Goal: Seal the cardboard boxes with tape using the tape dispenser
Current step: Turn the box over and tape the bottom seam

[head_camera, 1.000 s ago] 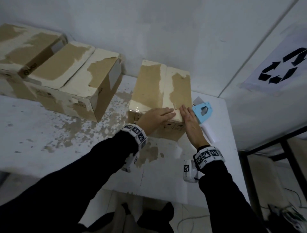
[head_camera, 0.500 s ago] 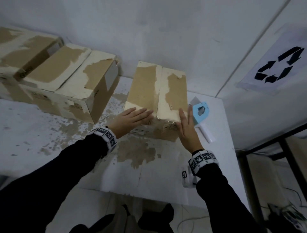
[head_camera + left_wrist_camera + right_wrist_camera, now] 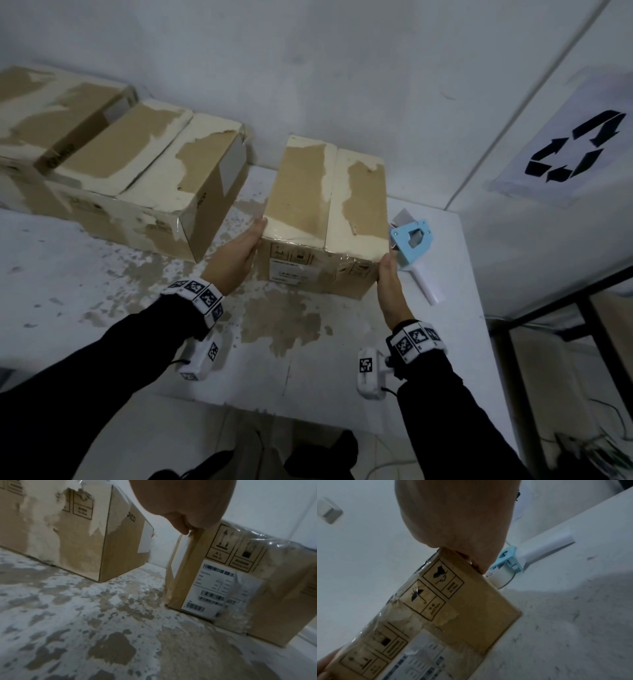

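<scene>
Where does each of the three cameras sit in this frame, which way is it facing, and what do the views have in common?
Head: worn high, looks forward and down over the table; shows both sleeves, the left hand and right hand flanking the small box, with the tape dispenser beside it.
Left wrist: low above the tabletop, looks along the left hand at the box's labelled front.
Right wrist: tilted, looks along the right hand at the box's corner and the dispenser.
Shared: all three show the small box; head and right wrist share the dispenser.

Left hand [image 3: 239, 253] fingers hidden behind box [image 3: 325, 219] side; right hand [image 3: 388, 284] fingertips likewise. Far-left box [image 3: 41, 113] cut by frame edge. Shipping label [image 3: 217, 586] text blurred.
</scene>
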